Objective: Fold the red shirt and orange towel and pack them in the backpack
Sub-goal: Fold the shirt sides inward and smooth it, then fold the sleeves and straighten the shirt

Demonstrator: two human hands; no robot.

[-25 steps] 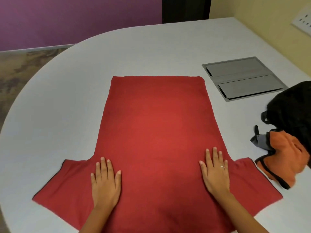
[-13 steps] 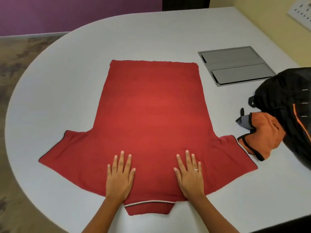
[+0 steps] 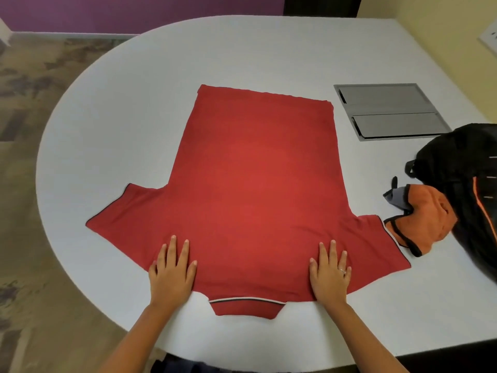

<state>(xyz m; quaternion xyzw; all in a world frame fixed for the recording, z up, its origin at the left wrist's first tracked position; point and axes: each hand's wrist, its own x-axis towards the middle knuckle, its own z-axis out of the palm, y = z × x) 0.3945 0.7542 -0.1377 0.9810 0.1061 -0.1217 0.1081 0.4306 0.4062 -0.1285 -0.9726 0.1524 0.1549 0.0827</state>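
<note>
Pressing flat, fingers straight and grasping nothing, left hand [image 3: 172,273] and right hand [image 3: 329,274] on the red shirt [image 3: 255,184] spread unfolded on the surface [image 3: 134,103], orange towel [image 3: 422,219] still crumpled right of the right hand against the backpack [image 3: 468,179], nothing packed yet.

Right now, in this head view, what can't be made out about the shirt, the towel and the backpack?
- Red shirt: its underside faces the table; the left hand and right hand cover parts of the shoulders.
- Orange towel: bunched against the backpack, so its full shape is unclear.
- Backpack: cut off by the right edge; whether it is open cannot be told.
</note>
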